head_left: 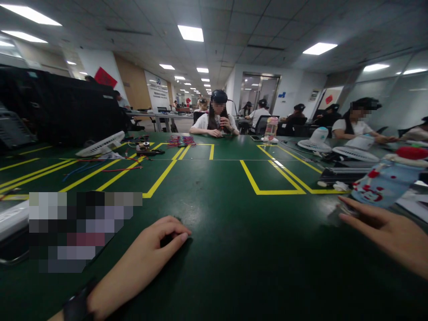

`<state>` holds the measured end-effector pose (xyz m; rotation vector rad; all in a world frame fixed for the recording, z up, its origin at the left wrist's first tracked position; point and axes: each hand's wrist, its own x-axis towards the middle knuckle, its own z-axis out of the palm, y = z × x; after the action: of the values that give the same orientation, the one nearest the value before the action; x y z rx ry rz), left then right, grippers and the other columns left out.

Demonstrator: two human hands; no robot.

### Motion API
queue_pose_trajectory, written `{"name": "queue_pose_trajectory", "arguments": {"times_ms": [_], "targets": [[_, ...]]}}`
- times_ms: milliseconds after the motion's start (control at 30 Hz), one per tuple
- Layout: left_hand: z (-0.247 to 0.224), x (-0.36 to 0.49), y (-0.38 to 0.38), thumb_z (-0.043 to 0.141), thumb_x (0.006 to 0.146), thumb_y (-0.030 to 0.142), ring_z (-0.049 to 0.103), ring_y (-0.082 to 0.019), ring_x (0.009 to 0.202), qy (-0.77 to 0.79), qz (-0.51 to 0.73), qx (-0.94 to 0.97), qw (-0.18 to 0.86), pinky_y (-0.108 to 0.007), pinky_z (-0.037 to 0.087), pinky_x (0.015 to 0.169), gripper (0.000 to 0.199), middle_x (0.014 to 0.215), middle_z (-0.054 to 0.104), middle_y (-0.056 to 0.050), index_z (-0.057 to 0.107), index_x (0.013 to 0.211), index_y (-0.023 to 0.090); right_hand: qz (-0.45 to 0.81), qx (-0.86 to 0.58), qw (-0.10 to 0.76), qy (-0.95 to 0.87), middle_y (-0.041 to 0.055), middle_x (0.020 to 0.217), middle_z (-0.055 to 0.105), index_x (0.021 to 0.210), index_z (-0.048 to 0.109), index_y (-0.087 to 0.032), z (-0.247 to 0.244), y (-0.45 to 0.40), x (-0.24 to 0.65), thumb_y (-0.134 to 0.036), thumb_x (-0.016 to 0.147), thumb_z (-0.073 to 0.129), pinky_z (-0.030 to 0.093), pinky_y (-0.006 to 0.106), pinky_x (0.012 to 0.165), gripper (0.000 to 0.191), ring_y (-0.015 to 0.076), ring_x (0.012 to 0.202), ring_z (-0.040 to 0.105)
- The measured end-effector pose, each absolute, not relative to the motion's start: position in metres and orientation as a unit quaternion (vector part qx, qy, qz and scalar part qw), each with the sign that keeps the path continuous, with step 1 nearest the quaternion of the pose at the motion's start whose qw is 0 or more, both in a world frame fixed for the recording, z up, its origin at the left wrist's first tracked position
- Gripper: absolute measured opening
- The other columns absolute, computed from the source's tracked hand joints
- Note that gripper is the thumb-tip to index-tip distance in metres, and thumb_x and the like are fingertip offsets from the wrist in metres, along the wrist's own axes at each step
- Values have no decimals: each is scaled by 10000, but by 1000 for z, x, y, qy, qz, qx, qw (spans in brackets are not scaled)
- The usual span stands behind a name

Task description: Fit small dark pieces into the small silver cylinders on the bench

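My left hand (163,240) rests on the green table (214,267) left of the middle, its thumb and fingers curled together at the tips; whether anything is between them is hidden. On the right, my right hand (381,227) pinches a small greyish, partly see-through object (341,213), blurred, just above or on the table. Beside that hand stands a light blue bag or bottle (384,183) with a red top and a cartoon print. A dark watch or band (78,303) is on my left wrist.
Yellow tape lines (281,192) mark the table. A wire bundle (180,141) and black tool (150,152) lie at the back. White fans (314,141) stand right, a pink bottle (270,129) behind. A person (217,118) sits opposite. A pixelated item (87,232) lies left.
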<state>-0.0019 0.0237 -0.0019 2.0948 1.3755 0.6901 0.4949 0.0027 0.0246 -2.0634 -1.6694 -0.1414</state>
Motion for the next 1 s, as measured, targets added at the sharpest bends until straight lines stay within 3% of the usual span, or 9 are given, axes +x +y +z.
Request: {"name": "queue_pose_trajectory", "arguments": {"times_ms": [100,200,367,533,633,733,800,1000], "targets": [[-2,0,23,501,914,405,609,-217,966,510,259,776,265,-343,463,891,229,1015,636,-13,686,918,271,21,-660,236,-713,37,1300,526,1308,523,-286,26,2,436,-574,823,507,477,388,945,564,238,1121,550],[-1,-1,22,493,914,419,608,-229,971,511,259,774,268,-354,464,896,245,1024,639,-21,684,941,268,120,-532,242,-802,32,1330,490,1361,452,-284,28,1,360,-470,886,475,393,379,1058,511,191,1205,481],[3,0,23,497,906,424,610,-242,972,518,249,773,268,-377,463,903,248,1021,657,-21,690,954,275,228,-438,257,-831,38,1282,507,1388,405,-283,23,2,283,-342,897,484,417,325,1027,501,148,1149,501],[20,34,20,530,900,374,606,-219,946,499,290,781,240,-343,481,849,219,1039,657,-16,668,1043,281,299,-454,316,-778,49,1174,564,1420,269,-244,3,8,280,-297,785,639,442,335,969,737,146,1053,553],[32,69,18,559,892,343,600,-203,942,442,321,803,240,-330,477,846,207,1033,654,-15,670,1057,288,351,-447,332,-753,43,1096,594,1304,343,-210,-5,10,283,-277,773,654,465,310,907,619,136,994,576],[41,92,20,589,873,280,607,-191,905,410,328,812,254,-317,480,821,138,962,662,-15,721,910,267,365,-434,336,-752,34,1113,584,1245,367,-213,-4,10,281,-254,779,644,465,293,899,544,126,1009,569],[43,95,22,583,874,268,611,-187,867,408,344,803,264,-315,486,789,151,910,660,-16,729,838,258,355,-434,334,-758,20,1115,578,1235,377,-225,-1,9,281,-236,780,634,462,278,894,523,115,1006,565],[24,74,25,626,848,348,602,-215,913,461,331,776,277,-366,478,841,143,950,648,-20,757,880,299,283,-454,303,-789,-11,1013,578,1118,476,-239,6,5,286,-198,785,561,465,243,766,346,96,871,556]]}}
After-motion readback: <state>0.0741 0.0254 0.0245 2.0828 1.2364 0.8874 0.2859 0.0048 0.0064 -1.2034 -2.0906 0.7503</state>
